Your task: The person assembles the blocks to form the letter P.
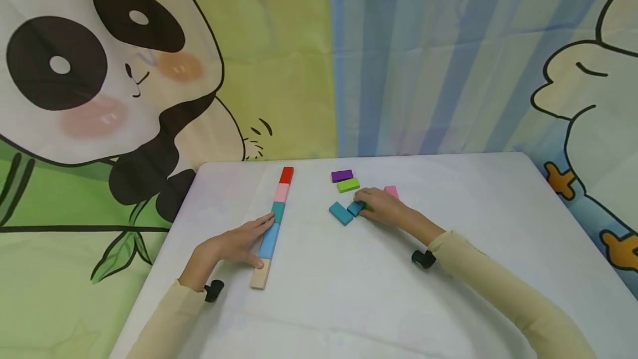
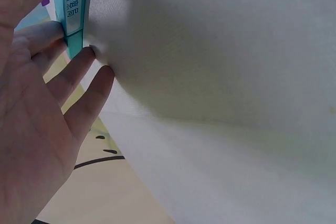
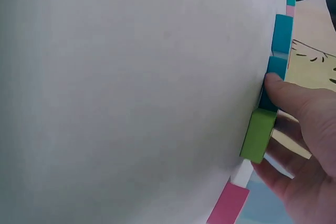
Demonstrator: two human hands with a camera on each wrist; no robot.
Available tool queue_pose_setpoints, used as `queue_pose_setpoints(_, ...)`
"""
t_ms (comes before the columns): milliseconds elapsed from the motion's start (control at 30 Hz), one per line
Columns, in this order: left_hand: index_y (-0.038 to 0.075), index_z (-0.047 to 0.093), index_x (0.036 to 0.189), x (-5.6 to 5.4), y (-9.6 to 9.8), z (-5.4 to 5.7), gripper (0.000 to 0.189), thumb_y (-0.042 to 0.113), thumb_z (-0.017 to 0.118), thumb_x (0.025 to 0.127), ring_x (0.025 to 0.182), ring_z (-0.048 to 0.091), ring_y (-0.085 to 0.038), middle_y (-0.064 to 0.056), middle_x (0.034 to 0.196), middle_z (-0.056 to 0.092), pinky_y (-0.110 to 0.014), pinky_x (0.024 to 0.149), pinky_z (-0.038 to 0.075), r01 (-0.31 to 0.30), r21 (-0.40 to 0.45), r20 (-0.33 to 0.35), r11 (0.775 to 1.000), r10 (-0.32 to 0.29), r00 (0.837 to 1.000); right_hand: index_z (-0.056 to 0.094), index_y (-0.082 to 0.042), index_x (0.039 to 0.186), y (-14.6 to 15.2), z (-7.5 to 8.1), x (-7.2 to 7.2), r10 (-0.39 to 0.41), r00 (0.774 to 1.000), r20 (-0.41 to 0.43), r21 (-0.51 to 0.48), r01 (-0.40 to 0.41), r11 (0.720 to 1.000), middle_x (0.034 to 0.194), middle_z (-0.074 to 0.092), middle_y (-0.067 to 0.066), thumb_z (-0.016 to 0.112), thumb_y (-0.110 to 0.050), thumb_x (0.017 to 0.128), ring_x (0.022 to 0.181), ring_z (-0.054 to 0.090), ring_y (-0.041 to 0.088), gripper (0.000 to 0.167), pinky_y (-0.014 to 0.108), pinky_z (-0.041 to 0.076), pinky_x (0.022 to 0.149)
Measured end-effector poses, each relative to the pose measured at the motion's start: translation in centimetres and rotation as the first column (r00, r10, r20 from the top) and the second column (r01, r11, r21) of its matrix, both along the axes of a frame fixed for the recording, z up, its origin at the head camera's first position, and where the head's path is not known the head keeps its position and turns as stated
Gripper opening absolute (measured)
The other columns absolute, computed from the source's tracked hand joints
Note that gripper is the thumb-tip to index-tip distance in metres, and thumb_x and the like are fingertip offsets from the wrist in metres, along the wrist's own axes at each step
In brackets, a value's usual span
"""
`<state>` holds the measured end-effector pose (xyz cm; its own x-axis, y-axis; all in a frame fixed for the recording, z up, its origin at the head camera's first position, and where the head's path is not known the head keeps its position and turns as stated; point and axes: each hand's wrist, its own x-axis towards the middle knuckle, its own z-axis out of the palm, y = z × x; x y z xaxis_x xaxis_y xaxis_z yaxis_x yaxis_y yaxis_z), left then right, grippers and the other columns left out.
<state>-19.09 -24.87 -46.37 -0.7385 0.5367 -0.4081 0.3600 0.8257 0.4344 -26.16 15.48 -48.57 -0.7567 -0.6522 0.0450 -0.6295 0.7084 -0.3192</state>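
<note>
My left hand point(image 1: 238, 242) lies along a straight row of blocks, fingertips at the teal block point(image 1: 278, 212) and thumb by the join of the light blue block point(image 1: 269, 241) and the tan block point(image 1: 260, 275). In the left wrist view its fingers are spread beside the row, one face of which bears printed characters. My right hand point(image 1: 382, 206) pinches a small dark blue block point(image 3: 276, 66) between thumb and fingers. That block's corner is close to a larger blue block point(image 1: 341, 214). A green block point(image 3: 258, 136) stands right by the fingers, mostly hidden in the head view.
A red block point(image 1: 286, 174) and a light pink block point(image 1: 281, 192) form the row's far end. Purple point(image 1: 341, 176) and lime green point(image 1: 348, 185) blocks lie beyond the right hand. Behind it is a pink block point(image 1: 391, 191). A printed cloth backdrop point(image 1: 428, 60) rises behind the white table point(image 1: 319, 303).
</note>
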Motion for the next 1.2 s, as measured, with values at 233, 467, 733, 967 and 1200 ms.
queue_pose_setpoints(233,0.011,0.010,0.157,0.0,-0.1,0.0,0.113,0.047,0.078,0.075,0.152,0.009,-0.036,-0.004,0.166,0.001,-0.057,0.116,0.027,-0.002,0.010,0.016,1.000,0.001,1.000,0.062,-0.007,0.119,0.6,0.4,-0.4,-0.019,0.999,0.037,0.001,0.019,1.000,0.117,0.067,0.007,0.069,-0.023,0.090,0.105,0.059,0.022,0.034,0.039,0.053,0.093)
queue_pose_setpoints(467,0.010,0.010,0.157,-0.1,-0.2,0.1,0.113,0.047,0.078,0.075,0.151,0.010,-0.037,-0.006,0.166,0.001,-0.057,0.116,0.027,0.007,0.010,0.003,1.000,-0.007,1.000,0.063,-0.004,0.127,0.4,1.3,-1.1,-0.021,1.000,-0.015,-0.112,0.019,0.993,0.112,0.063,0.011,0.070,-0.023,0.090,0.098,0.059,0.021,0.042,0.037,0.053,0.084)
queue_pose_setpoints(733,0.009,0.010,0.157,-0.1,-0.3,0.0,0.114,0.048,0.078,0.074,0.151,0.010,-0.038,-0.007,0.166,0.002,-0.059,0.115,0.028,0.012,0.014,0.004,1.000,-0.012,1.000,0.066,-0.001,0.120,-3.9,2.5,-2.6,-0.088,0.996,0.006,-0.153,0.087,0.984,0.107,0.060,0.012,0.071,-0.021,0.089,0.093,0.054,0.021,0.037,0.033,0.052,0.082)
queue_pose_setpoints(967,0.011,0.011,0.157,-0.1,-0.2,0.1,0.113,0.048,0.078,0.073,0.151,0.010,-0.037,-0.005,0.166,0.002,-0.058,0.115,0.028,0.001,0.001,0.018,1.000,-0.001,1.000,0.065,-0.001,0.122,-10.2,2.9,-5.7,-0.158,0.986,0.048,-0.144,0.163,0.976,0.111,0.060,0.014,0.069,-0.024,0.090,0.095,0.055,0.022,0.039,0.032,0.050,0.080)
queue_pose_setpoints(1200,0.009,0.011,0.157,0.0,-0.2,0.1,0.113,0.049,0.077,0.074,0.151,0.011,-0.038,-0.008,0.166,0.001,-0.058,0.115,0.028,0.017,0.005,0.004,1.000,-0.017,1.000,0.066,0.000,0.118,-14.3,1.2,-8.1,-0.245,0.966,0.085,-0.143,0.255,0.956,0.110,0.061,0.013,0.069,-0.028,0.091,0.096,0.054,0.022,0.039,0.032,0.050,0.084)
